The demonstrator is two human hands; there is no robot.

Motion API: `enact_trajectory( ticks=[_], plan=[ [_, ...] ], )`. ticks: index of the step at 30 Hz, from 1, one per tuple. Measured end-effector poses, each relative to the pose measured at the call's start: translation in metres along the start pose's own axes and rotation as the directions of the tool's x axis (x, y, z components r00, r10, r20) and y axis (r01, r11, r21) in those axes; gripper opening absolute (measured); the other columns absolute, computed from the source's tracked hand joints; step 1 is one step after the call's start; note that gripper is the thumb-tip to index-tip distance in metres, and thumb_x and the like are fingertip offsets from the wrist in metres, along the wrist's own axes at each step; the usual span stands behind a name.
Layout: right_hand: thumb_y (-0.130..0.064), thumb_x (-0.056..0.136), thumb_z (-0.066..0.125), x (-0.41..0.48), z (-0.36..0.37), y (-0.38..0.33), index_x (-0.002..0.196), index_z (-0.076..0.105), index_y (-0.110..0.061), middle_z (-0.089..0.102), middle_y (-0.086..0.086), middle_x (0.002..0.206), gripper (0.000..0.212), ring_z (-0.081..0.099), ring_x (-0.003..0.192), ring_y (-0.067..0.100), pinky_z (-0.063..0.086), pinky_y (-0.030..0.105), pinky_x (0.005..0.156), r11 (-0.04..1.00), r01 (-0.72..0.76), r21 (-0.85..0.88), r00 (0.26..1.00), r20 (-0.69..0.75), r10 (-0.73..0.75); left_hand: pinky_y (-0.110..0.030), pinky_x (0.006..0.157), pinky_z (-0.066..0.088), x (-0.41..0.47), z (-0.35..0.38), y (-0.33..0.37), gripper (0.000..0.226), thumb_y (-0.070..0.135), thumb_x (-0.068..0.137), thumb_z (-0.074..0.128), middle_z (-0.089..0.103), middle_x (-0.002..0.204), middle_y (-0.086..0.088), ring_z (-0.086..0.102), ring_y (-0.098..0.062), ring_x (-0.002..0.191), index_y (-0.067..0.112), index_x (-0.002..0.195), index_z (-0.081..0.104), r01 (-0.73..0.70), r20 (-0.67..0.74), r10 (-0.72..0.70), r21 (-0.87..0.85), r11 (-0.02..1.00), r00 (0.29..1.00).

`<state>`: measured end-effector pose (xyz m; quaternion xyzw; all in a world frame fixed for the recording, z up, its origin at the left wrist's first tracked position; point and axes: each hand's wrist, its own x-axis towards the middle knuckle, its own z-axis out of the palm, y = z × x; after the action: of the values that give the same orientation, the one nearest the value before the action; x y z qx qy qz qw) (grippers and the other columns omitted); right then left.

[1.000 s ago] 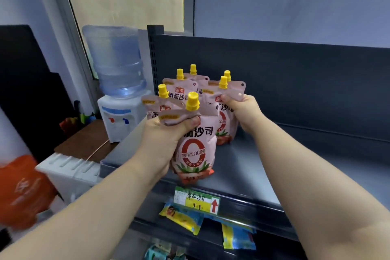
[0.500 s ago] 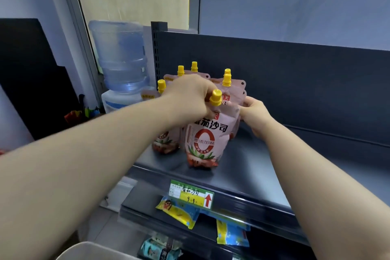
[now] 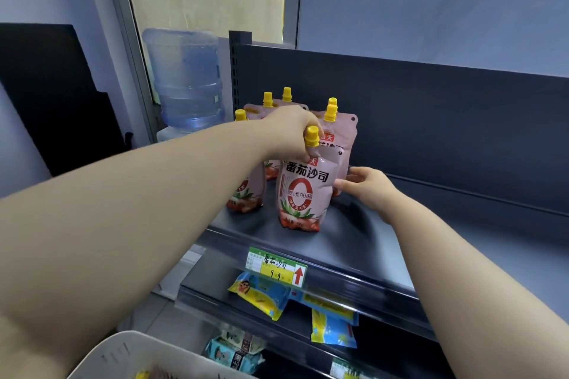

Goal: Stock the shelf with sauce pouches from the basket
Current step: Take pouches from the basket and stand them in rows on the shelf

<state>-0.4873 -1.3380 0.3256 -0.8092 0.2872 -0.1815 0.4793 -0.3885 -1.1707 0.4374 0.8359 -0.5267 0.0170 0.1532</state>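
A pink sauce pouch with a yellow cap stands upright near the front of the dark shelf. My left hand grips its top by the spout. My right hand rests with fingertips against the pouch's right side, fingers apart. Several more pink pouches with yellow caps stand behind and to the left, partly hidden by my left hand. The white basket's rim shows at the bottom left, with a pouch cap inside.
A price label sits on the shelf's front edge. Yellow and blue packets hang on the lower shelves. A water dispenser with a blue bottle stands left of the shelf. The shelf surface runs on to the right of the pouches.
My left hand has carried the front pouch from the air onto the shelf and stood it up. My right hand dropped from a rear pouch's top to the front pouch's side.
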Motion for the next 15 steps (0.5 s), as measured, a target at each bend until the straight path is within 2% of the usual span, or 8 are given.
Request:
enact_trajectory(
  ticks=[2, 4, 7, 10, 12, 15],
  plan=[
    [-0.032, 0.078, 0.075, -0.005, -0.003, -0.002, 0.135, 0.046, -0.006, 0.054, 0.009, 0.135, 0.07, 0.052, 0.122, 0.025, 0.042, 0.037, 0.103, 0.998, -0.025, -0.062, 1.0, -0.015, 0.024, -0.035, 0.082, 0.056, -0.003, -0.002, 0.002, 0.056, 0.018, 0.077, 0.074, 0.059, 0.121, -0.002, 0.059, -0.021, 0.103, 0.023, 0.129, 0.053, -0.005, 0.003, 0.005, 0.016, 1.0, 1.0],
    [-0.038, 0.077, 0.074, -0.01, -0.006, -0.004, 0.142, 0.036, -0.006, 0.046, 0.01, 0.142, 0.081, 0.047, 0.128, 0.026, 0.04, 0.036, 0.104, 0.993, -0.039, -0.114, 0.999, -0.03, 0.036, -0.034, 0.084, 0.055, -0.006, -0.003, 0.001, 0.06, 0.018, 0.077, 0.074, 0.058, 0.125, -0.002, 0.058, -0.021, 0.107, 0.022, 0.132, 0.051, -0.012, -0.001, 0.012, 0.019, 1.0, 1.0],
    [-0.042, 0.08, 0.07, -0.022, -0.011, -0.011, 0.143, 0.033, -0.008, 0.044, 0.009, 0.145, 0.081, 0.043, 0.131, 0.026, 0.037, 0.037, 0.107, 0.978, -0.05, -0.203, 0.998, -0.055, 0.039, -0.032, 0.088, 0.05, -0.012, -0.006, -0.002, 0.063, 0.02, 0.077, 0.073, 0.056, 0.131, -0.003, 0.054, -0.021, 0.116, 0.02, 0.135, 0.048, -0.029, -0.028, 0.03, 0.023, 0.999, 0.999],
    [-0.046, 0.085, 0.062, -0.039, -0.015, -0.026, 0.144, 0.032, -0.009, 0.041, 0.009, 0.147, 0.076, 0.04, 0.134, 0.026, 0.036, 0.037, 0.107, 0.946, -0.057, -0.32, 0.994, -0.104, 0.025, -0.032, 0.097, 0.042, -0.023, -0.011, -0.006, 0.068, 0.027, 0.082, 0.068, 0.046, 0.144, -0.002, 0.045, -0.022, 0.129, 0.019, 0.143, 0.038, -0.062, -0.065, 0.063, 0.017, 0.998, 0.996],
    [-0.049, 0.09, 0.051, -0.052, -0.017, -0.04, 0.146, 0.03, -0.011, 0.036, 0.007, 0.151, 0.071, 0.035, 0.137, 0.025, 0.031, 0.036, 0.109, 0.91, -0.053, -0.411, 0.989, -0.147, -0.009, -0.034, 0.101, 0.04, -0.033, -0.017, -0.01, 0.068, 0.033, 0.088, 0.061, 0.038, 0.15, -0.002, 0.039, -0.023, 0.134, 0.021, 0.146, 0.029, -0.086, -0.09, 0.091, 0.054, 0.995, 0.992],
    [-0.051, 0.095, 0.038, -0.075, -0.014, -0.066, 0.149, 0.023, -0.017, 0.024, 0.002, 0.156, 0.066, 0.022, 0.143, 0.021, 0.02, 0.034, 0.114, 0.896, -0.016, -0.444, 0.977, -0.199, -0.081, -0.042, 0.109, 0.033, -0.053, -0.026, -0.02, 0.066, 0.037, 0.093, 0.052, 0.026, 0.155, -0.004, 0.028, -0.026, 0.141, 0.024, 0.149, 0.02, -0.112, -0.108, 0.124, 0.109, 0.988, 0.986]
  ],
)
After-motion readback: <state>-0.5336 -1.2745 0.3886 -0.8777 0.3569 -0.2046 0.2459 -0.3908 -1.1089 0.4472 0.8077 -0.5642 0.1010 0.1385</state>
